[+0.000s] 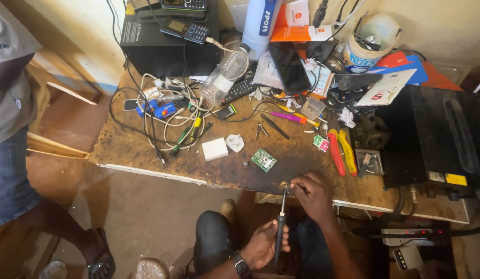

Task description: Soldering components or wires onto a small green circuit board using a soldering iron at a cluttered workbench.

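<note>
Over scorched, cluttered workbench (147, 150): left hand (263, 243) clasping black soldering iron (280, 232) upright below bench edge, right hand (315, 194) pinching its tip, green circuit board (264, 159) just beyond, white box (214, 149) leftward, orange carton (297, 23) far behind.

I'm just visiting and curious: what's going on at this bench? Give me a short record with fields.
Setting: cluttered wooden workbench
Left hand: grips the handle of a soldering iron
Right hand: at the bench's front edge, pinching something by the iron's tip, too small to tell
Nearby: green circuit board, white adapter, red and yellow pliers
Bystander: person standing at left
</note>
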